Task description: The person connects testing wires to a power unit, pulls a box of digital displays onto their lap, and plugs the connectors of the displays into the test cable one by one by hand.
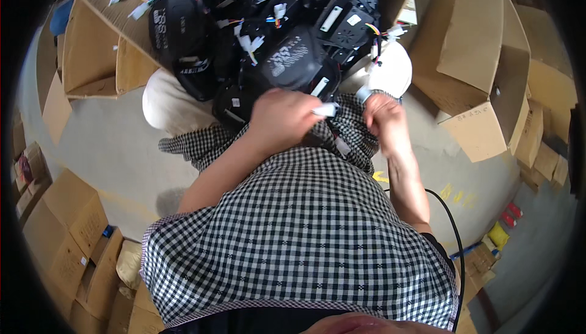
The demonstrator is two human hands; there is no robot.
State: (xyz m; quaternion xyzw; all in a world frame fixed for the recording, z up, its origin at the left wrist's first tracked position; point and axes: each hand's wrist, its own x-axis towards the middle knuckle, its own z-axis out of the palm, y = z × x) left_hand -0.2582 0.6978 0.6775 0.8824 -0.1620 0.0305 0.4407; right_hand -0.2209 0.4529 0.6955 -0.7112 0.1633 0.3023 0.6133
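My left hand, slightly blurred, is closed with a white plug connector between thumb and fingers. It is over the near edge of a pile of black instrument display units. The closest display unit has pale printed markings on its face. To the right, my right hand is closed, with a small pale piece sticking out from its fingers; its kind is unclear. Coloured wires with white plugs trail from the units. Another loose plug lies against my checked apron.
The display units lie on a cardboard sheet in front of my knees. An open cardboard box stands at right, another box at left. More boxes are at lower left. A black cable runs beside my right arm.
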